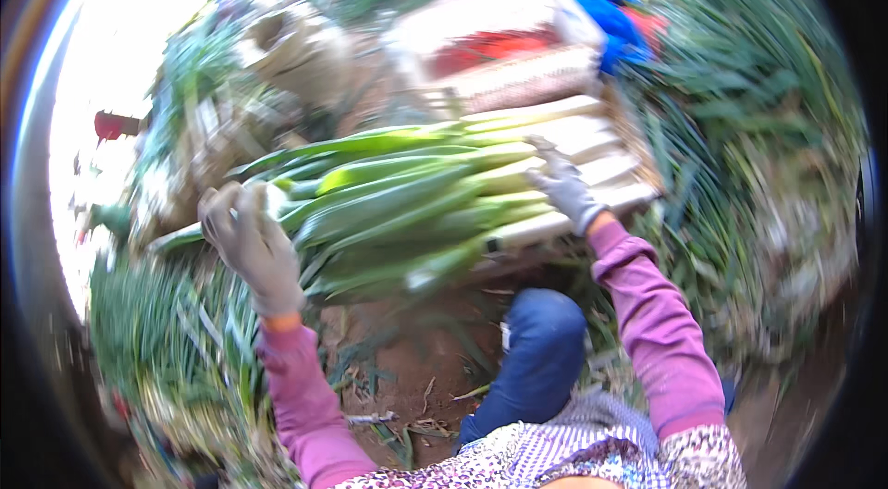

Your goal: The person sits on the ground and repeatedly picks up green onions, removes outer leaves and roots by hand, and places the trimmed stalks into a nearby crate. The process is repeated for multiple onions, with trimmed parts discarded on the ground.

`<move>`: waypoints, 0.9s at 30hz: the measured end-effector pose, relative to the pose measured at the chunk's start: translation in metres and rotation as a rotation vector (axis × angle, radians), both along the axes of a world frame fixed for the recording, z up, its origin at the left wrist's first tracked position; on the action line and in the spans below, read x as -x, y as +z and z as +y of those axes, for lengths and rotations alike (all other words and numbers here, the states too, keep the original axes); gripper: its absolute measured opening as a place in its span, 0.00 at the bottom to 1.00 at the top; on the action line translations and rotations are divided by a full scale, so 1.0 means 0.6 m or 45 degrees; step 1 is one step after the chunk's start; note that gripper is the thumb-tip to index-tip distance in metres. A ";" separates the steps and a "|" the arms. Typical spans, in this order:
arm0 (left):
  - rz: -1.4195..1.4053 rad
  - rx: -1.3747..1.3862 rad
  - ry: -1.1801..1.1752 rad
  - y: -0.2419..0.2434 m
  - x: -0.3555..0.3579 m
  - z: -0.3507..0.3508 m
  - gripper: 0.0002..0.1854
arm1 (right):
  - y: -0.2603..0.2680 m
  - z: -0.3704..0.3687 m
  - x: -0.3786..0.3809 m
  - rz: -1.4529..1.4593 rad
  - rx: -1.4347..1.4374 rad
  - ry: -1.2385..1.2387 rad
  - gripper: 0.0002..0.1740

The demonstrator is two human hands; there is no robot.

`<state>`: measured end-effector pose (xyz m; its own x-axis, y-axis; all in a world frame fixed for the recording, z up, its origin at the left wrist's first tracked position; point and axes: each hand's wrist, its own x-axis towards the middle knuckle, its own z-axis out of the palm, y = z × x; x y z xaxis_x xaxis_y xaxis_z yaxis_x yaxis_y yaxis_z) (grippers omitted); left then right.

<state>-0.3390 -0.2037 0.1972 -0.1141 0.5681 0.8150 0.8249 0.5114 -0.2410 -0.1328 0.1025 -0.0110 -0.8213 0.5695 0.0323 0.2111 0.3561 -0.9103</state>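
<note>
A row of leeks or large green onions (395, 190) lies before me, white stalks to the right and green leaves to the left. My right hand (565, 187), in a pale glove, rests across the white stalks (603, 156) with its fingers apart. At the leaf ends is my left hand (253, 239), also gloved, with fingers curled. Blur hides whether it grips a leaf. One long leaf (177, 237) sticks out to the left past this hand. The stalks lie on a support with a light-brown edge (635, 135), mostly covered.
Behind the leeks stands a white container (479, 13) with red material, beside a blue plastic bag (600, 10). Piles of green stalks lie at right (749, 72) and left (173, 322). A beige sack (298, 52) stands back left. My bent knee (544, 329) is below.
</note>
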 end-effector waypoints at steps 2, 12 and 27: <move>-0.254 -0.064 -0.483 -0.033 -0.130 0.115 0.13 | 0.049 -0.057 -0.072 0.282 0.088 -0.058 0.37; -1.816 0.355 -1.775 -0.162 -0.560 0.365 0.16 | 0.080 -0.178 -0.505 -0.433 0.446 -0.506 0.22; -2.533 1.205 -0.937 -0.280 -0.652 0.452 0.10 | -0.235 0.060 -0.875 -1.020 0.438 -1.583 0.41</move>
<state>0.0523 0.0676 0.0294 0.1786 0.8876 -0.4247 0.1845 0.3937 0.9005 0.3921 0.1387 -0.1522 0.4355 0.7792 -0.4507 0.6724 -0.6145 -0.4127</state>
